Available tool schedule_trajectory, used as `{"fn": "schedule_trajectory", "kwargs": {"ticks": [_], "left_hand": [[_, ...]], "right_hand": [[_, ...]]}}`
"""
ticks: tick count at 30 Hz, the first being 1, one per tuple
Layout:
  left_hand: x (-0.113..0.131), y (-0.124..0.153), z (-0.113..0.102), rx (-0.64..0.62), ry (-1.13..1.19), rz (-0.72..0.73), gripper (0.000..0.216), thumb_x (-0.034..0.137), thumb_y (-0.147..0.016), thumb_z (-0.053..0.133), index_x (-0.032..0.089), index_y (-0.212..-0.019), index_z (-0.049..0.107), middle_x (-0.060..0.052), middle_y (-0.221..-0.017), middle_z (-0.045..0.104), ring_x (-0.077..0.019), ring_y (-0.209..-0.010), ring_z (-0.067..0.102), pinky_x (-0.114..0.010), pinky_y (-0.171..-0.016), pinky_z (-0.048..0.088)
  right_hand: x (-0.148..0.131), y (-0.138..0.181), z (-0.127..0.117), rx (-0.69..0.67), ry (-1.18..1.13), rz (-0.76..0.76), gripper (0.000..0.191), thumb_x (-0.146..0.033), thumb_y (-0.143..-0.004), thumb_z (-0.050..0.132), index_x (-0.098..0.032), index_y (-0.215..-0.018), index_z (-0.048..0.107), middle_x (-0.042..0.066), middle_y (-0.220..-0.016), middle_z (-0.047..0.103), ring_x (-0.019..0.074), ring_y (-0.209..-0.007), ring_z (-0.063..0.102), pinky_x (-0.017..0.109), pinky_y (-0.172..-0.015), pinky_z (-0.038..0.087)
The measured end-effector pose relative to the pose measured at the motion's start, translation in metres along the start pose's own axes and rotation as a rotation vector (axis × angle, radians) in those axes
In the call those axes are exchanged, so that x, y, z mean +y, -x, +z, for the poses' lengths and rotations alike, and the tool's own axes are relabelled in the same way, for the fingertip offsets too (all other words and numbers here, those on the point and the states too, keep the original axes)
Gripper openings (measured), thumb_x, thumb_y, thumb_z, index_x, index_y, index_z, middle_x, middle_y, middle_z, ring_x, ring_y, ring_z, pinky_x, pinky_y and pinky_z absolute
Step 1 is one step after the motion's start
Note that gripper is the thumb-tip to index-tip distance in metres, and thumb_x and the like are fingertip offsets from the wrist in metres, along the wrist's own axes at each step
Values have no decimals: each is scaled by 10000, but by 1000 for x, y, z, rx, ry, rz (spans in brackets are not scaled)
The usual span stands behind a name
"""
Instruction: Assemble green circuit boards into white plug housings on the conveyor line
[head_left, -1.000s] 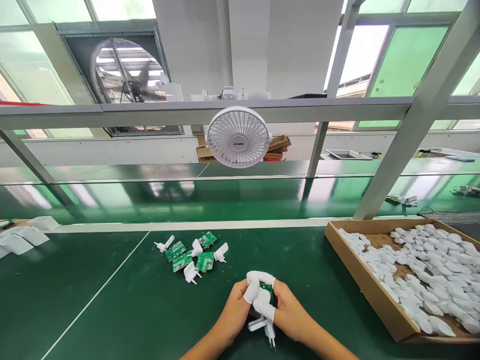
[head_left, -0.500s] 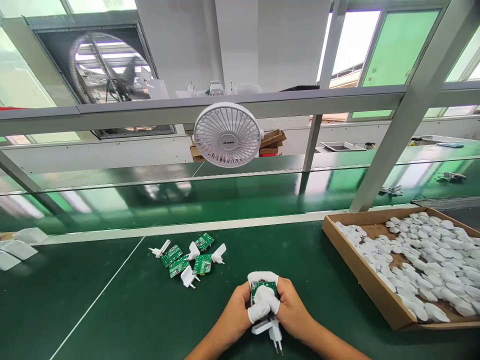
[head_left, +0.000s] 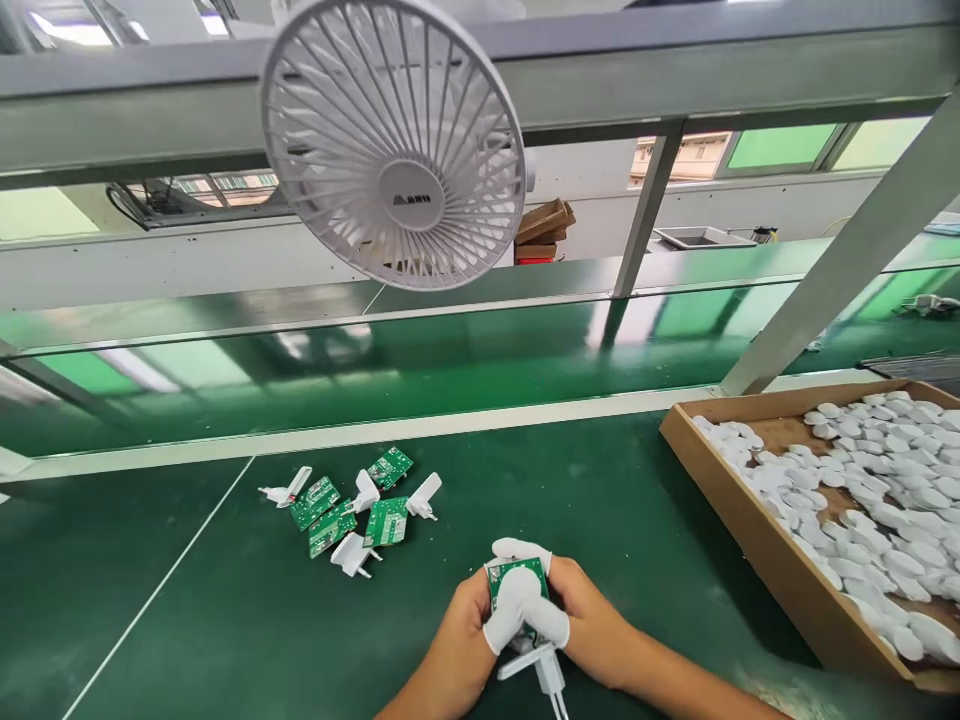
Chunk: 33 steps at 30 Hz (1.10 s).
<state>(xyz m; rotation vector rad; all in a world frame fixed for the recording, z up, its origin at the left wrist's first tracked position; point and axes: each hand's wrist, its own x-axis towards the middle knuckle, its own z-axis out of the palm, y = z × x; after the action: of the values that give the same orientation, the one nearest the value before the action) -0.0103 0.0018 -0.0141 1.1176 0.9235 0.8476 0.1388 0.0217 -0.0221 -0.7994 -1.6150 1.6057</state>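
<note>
Near the bottom centre, my left hand [head_left: 465,630] and my right hand [head_left: 589,615] are closed together around a green circuit board [head_left: 496,575]. White covers sheathe my thumbs and some fingertips, and the thumbs press down on the board's face. Below the thumbs a white two-pin plug piece [head_left: 550,675] sticks out toward me; how it joins the board is hidden by my hands. To the left on the green bench [head_left: 247,610] lies a loose group of several circuit boards [head_left: 387,522] with white plug pieces [head_left: 352,553] among them.
A shallow cardboard box [head_left: 739,555] filled with white plastic shells [head_left: 892,530] stands at the right. A round white fan [head_left: 411,195] hangs from the metal rail ahead. A slanted grey post [head_left: 832,255] rises behind the box, and a pale strip [head_left: 375,425] edges the bench.
My view has tilted down and moved closer, so the fan looks larger. Both hands keep hold of the circuit board, with the thumbs slightly shifted on it.
</note>
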Motion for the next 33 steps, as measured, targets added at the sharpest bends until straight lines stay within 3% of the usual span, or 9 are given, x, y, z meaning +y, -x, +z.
{"fn": "schedule_trajectory", "kwargs": {"ticks": [5,11,18,22,25,30,33], "left_hand": [[8,1,-2,69,20,-118,292,406,-745,648,214,-962,676,7,-789,653,-147,-751,543,-221,-694,409],[-7,7,-8,173,106,-158,346,487,-743,617,230,-961,697,1,-820,659,-141,-748,513,-216,-696,415],[-20,4,-9,149,134,-60,302,370,-840,537,216,-1075,650,-24,-911,658,-151,-775,520,-244,-718,397],[-17,2,-9,122,116,-49,327,396,-843,528,198,-1073,648,-12,-802,643,-122,-663,476,-226,-626,368],[-12,1,-8,95,73,-20,361,440,-827,533,179,-1041,661,-4,-750,629,-103,-601,436,-213,-570,339],[-8,-1,-5,46,71,-15,397,447,-808,556,159,-1068,645,-34,-841,664,-143,-705,526,-239,-668,395],[-10,0,-4,40,143,-21,383,417,-822,551,170,-1106,623,-44,-915,673,-168,-782,567,-261,-723,414]], "right_hand": [[5,6,0,-10,-48,50,521,-305,-741,681,-227,-1227,511,12,-887,638,144,-759,566,253,-711,478],[-3,9,1,-45,-88,158,486,-331,-826,591,-239,-1287,463,32,-955,623,127,-739,558,232,-655,497],[-25,4,-10,-168,-150,258,567,-434,-856,524,-254,-1367,359,62,-1257,501,161,-982,533,355,-919,442],[-23,3,-14,-211,-214,286,602,-453,-842,535,-290,-1382,326,58,-1300,473,156,-1001,529,322,-879,466],[-17,4,-9,-165,-313,266,694,-461,-799,589,-288,-1399,285,66,-1257,504,150,-934,559,301,-790,505],[-12,7,0,-33,-196,257,728,-447,-808,586,-249,-1419,242,59,-1124,581,108,-745,559,252,-670,516],[-14,9,-3,-71,-101,228,652,-470,-864,492,-254,-1422,233,67,-1201,545,139,-877,556,277,-753,508]]}}
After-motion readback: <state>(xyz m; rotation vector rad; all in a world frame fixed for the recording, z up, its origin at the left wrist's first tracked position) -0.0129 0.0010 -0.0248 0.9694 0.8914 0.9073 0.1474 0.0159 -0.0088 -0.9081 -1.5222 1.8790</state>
